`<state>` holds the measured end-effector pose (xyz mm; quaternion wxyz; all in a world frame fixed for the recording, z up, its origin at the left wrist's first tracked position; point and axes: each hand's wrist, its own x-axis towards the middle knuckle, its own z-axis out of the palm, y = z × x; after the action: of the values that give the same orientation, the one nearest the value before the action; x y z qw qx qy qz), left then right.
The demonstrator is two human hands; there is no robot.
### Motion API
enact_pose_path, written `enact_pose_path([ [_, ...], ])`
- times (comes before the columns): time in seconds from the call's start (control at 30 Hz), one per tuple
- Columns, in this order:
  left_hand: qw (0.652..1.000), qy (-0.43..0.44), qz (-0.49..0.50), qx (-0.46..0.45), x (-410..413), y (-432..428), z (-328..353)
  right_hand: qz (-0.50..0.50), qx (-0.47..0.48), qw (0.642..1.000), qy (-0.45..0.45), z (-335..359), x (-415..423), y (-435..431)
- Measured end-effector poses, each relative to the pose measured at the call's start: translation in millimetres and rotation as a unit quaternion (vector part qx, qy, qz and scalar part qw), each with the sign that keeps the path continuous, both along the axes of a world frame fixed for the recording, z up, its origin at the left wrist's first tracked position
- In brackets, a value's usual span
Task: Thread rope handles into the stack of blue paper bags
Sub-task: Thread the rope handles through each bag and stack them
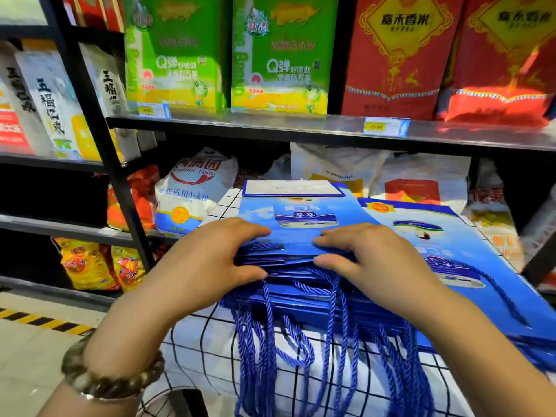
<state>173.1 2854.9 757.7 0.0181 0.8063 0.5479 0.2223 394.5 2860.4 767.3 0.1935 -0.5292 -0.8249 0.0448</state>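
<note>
A stack of flat blue paper bags (301,212) lies on a white cloth with a black grid (204,338). My left hand (207,260) grips the near edge of the upper bags, fingers on top and thumb under. My right hand (373,260) grips the same edge beside it, thumb pressed against the edge. Blue rope handles (301,350) hang in several loops from the lower bags over the near side. A second pile of blue bags (469,254) lies to the right, with a rope handle (499,293) across it.
Black metal shelves (301,127) stand behind, with green and red rice bags above and flour sacks (192,191) just beyond the stack. Yellow packets (90,263) sit low on the left shelf. Floor with a yellow-black stripe (39,320) lies at the left.
</note>
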Motion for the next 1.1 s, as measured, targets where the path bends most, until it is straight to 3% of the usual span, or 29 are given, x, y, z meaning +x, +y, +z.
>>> enact_pose_path([
  [0.23,0.995,0.020,0.068,0.070,-5,-16,6,-0.020,-0.006,1.000,0.005,-6,-17,1],
  [0.3,0.996,-0.056,0.050,0.041,-3,-19,12,-0.025,0.002,1.000,0.015,-9,-20,1],
  [0.33,0.990,-0.137,0.026,-0.006,1,-21,17,-0.030,0.005,0.999,0.018,-10,-21,0],
  [0.4,0.933,-0.340,-0.031,-0.111,14,-24,28,-0.040,0.025,0.999,0.012,-10,-25,-1],
  [0.47,0.867,-0.469,-0.046,-0.160,31,-23,32,-0.046,0.042,0.998,-0.015,-11,-29,-2],
  [0.57,0.810,-0.555,-0.043,-0.186,55,-15,37,-0.044,0.023,0.998,0.036,-10,-26,-1],
  [0.63,0.773,-0.603,-0.052,-0.189,64,-8,40,-0.022,-0.057,0.979,0.194,-3,-16,0],
  [0.7,0.726,-0.652,-0.077,-0.205,70,-2,44,0.022,-0.140,0.936,0.322,6,-5,-1],
  [0.77,0.680,-0.692,-0.097,-0.222,74,4,47,0.061,-0.183,0.928,0.319,9,-1,-4],
  [0.83,0.658,-0.711,-0.102,-0.227,76,8,48,0.076,-0.166,0.944,0.276,6,-3,-6],
  [0.93,0.682,-0.691,-0.100,-0.219,78,12,45,0.037,-0.115,0.936,0.332,9,-4,-1],
  [1.03,0.778,-0.594,-0.055,-0.196,75,16,36,0.004,-0.103,0.887,0.451,26,2,9],
  [1.1,0.820,-0.524,-0.063,-0.223,76,15,31,0.001,-0.099,0.865,0.492,38,4,17],
])
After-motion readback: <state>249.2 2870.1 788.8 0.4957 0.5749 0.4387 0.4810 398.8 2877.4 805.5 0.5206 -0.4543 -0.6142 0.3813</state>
